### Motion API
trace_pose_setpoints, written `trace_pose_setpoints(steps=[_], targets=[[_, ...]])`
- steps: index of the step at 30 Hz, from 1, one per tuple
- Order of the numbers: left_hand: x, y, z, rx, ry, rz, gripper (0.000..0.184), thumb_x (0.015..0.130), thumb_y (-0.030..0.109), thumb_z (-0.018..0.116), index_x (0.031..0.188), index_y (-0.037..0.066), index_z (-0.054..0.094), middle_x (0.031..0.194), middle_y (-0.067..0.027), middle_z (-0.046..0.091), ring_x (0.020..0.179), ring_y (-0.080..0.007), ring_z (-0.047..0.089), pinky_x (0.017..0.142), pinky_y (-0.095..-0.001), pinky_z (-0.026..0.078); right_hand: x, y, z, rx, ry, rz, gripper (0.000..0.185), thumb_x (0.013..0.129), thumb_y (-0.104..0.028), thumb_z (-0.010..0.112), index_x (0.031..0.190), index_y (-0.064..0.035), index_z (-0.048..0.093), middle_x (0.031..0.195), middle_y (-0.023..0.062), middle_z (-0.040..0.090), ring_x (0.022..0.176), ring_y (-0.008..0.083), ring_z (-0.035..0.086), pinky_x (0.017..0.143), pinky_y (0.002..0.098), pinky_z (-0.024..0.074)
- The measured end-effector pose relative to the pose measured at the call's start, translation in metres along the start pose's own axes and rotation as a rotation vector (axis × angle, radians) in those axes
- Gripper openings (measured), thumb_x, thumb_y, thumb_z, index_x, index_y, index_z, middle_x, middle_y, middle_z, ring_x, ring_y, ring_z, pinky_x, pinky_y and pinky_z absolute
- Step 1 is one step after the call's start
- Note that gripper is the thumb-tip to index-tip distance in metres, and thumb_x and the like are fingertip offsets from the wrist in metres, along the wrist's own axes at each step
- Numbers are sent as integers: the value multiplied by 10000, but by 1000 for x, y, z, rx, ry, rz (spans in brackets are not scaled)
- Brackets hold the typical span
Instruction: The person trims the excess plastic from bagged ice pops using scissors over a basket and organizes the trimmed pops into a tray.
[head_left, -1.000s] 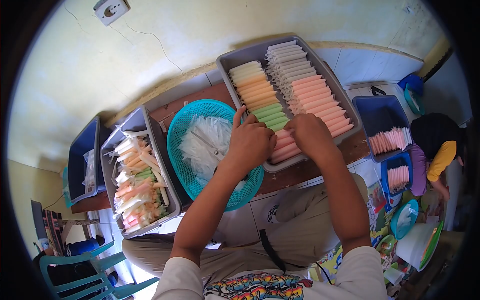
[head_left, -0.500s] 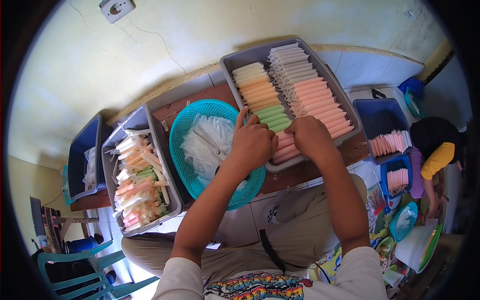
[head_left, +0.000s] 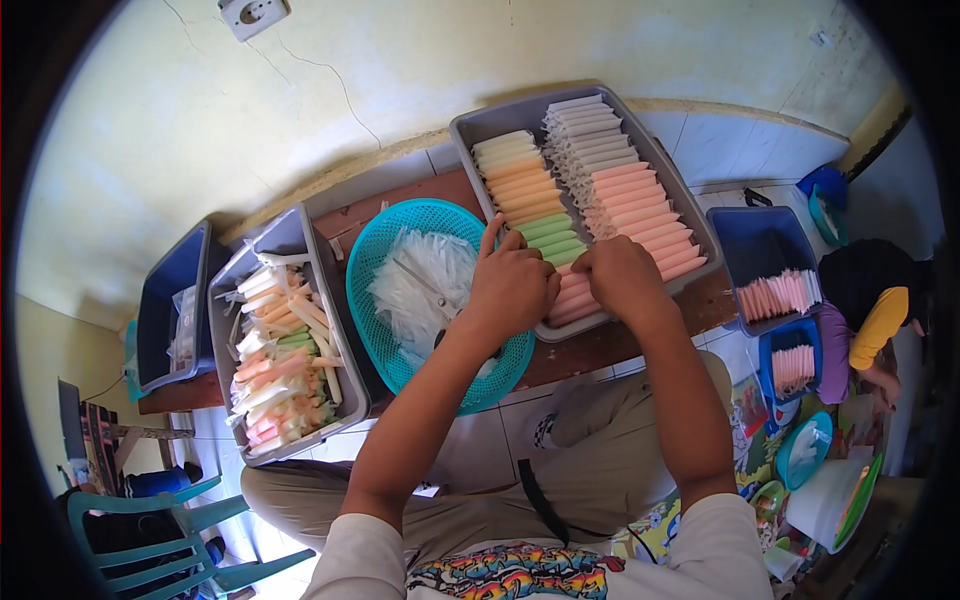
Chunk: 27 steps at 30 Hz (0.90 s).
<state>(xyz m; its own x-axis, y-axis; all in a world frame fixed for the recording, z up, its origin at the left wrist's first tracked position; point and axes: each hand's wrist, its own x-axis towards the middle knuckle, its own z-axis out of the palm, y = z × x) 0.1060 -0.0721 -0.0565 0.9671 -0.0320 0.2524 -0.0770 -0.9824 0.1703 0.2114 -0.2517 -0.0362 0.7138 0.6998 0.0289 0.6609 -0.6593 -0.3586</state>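
Observation:
Both hands are over the front of a grey tray (head_left: 462, 128) holding rows of filled plastic ice pop tubes. My left hand (head_left: 515, 287) is curled at the left end of a pink ice pop (head_left: 569, 270), its index finger pointing up along the rim. At the other end my right hand (head_left: 622, 273) is closed, thumb and index finger pinched together; the fingertips are partly hidden. Just beyond lie green ice pops (head_left: 552, 238), then orange ones (head_left: 525, 190) and pale yellow ones (head_left: 505, 148). More pink ice pops (head_left: 640, 208) and whitish ones (head_left: 590, 130) fill the right-hand column.
A turquoise basket (head_left: 360, 290) holds clear plastic sleeves and scissors (head_left: 425, 285). Left of it, a grey bin (head_left: 350, 385) contains jumbled ice pops, beside a dark blue bin (head_left: 165, 300). At right, a person in a yellow sleeve (head_left: 880, 325) sits near blue bins (head_left: 765, 240).
The view has shifted slightly, moving the tray and basket a little right in the picture. Both hands keep nearly the same pose at the pink ice pop. The other person's arm has moved slightly.

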Motion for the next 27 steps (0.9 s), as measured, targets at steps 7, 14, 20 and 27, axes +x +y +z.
trace_pose_setpoints(steps=[7,14,20,27], targets=[[-1,0,1,0,17,8,261,1009,275,658,943,150,877,942,-4,788,1137,-239,648,1346,-591,224,0,5,1,21,92,-43,230,943,-85,699,1089,-70,876,1033,213,811,1035,400,767,952,503,600],[-2,-2,0,-105,60,3,212,1009,254,679,1015,149,863,998,-23,787,1174,-249,659,1343,-592,227,4,6,-11,116,157,-108,230,960,-90,699,1125,-63,858,1060,207,810,1021,396,771,931,518,608],[-4,-2,-23,-503,291,-53,221,951,93,781,1170,81,815,1092,-110,795,1134,-311,716,1151,-480,481,7,-8,-20,369,342,-207,222,994,-44,747,1203,-22,820,1128,175,824,953,314,806,824,390,648],[-27,-12,-58,-687,431,-200,205,993,66,775,1196,45,798,1181,-146,809,1117,-293,764,975,-398,573,7,-45,-30,587,469,-310,243,1022,-48,729,1254,-29,801,1137,142,828,953,245,802,800,352,648]])
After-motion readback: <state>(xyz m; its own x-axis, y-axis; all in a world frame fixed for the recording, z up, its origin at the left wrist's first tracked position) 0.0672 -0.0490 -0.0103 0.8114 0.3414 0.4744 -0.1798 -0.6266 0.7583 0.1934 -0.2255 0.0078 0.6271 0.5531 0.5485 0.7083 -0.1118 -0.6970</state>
